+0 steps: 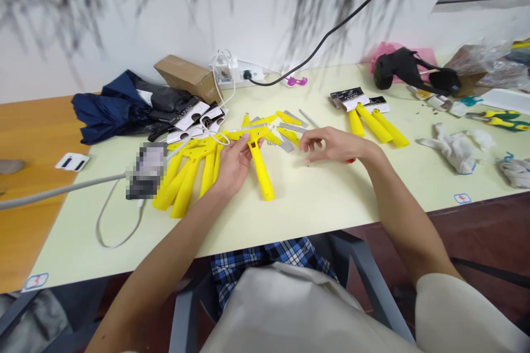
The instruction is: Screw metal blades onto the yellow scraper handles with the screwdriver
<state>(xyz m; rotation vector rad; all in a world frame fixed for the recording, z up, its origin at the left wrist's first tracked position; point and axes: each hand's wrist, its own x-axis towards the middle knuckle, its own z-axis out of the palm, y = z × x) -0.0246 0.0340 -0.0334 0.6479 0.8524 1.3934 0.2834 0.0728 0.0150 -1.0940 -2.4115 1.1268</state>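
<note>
My left hand (pixel 237 164) is closed around the head of a yellow T-shaped scraper (pixel 261 171), whose handle points toward the table's front edge. A metal strip runs along its head. To the right, my right hand (pixel 327 143) hovers low over the table with fingers curled and a gap between them and the thumb. Near its thumb tip is a tiny metal piece (pixel 307 165), perhaps a screw. Between the hands and beyond lie yellow blade covers (pixel 289 117), metal blades (pixel 285 145) and small screws (pixel 271 143). Several yellow scrapers (pixel 186 182) lie left of my left hand.
A red item (pixel 350 160) is mostly hidden under my right wrist. Packaged yellow handles (pixel 375 121) lie back right, white gloves (pixel 453 146) and pliers (pixel 499 118) farther right. A cardboard box (pixel 188 77), dark blue cloth (pixel 110 102), power strip (pixel 256 73) and cables occupy the back left.
</note>
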